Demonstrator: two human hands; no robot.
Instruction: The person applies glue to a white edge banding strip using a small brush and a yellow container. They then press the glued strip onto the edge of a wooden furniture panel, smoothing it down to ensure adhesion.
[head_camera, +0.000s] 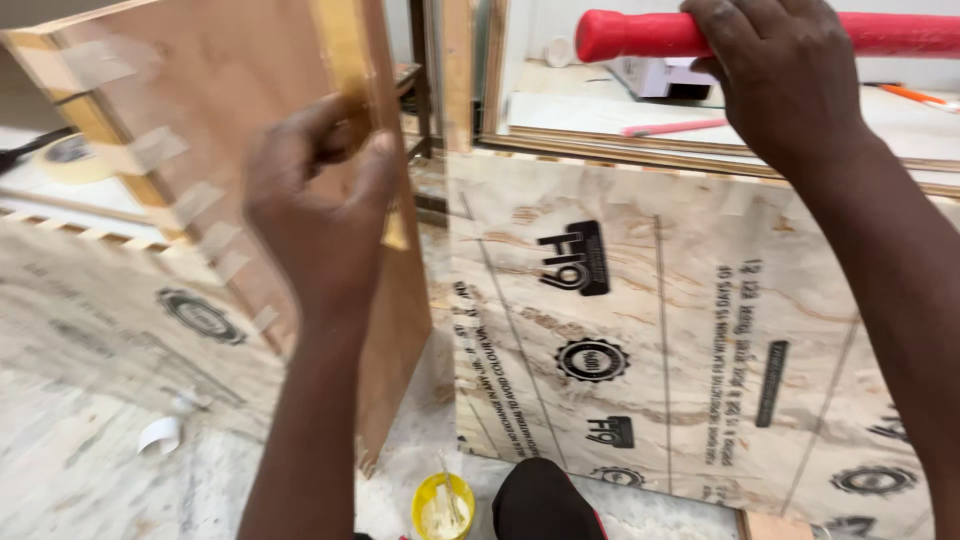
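Note:
My left hand (325, 215) grips the edge of a brown plywood panel (230, 110) with tape strips along its edge banding, holding it upright and tilted. My right hand (780, 70) is closed around a thick red cylindrical handle (640, 35) at the top of the view, held level above a standing plywood sheet (660, 330) with black printed stamps. The panel in my left hand stands just left of that sheet.
A small yellow tub of pale glue (443, 505) with a stick in it sits on the floor near my dark knee (540, 500). A curl of white tape (160, 433) lies at left. Another stamped sheet (90, 320) lies flat at left. A tape roll (70, 155) rests behind.

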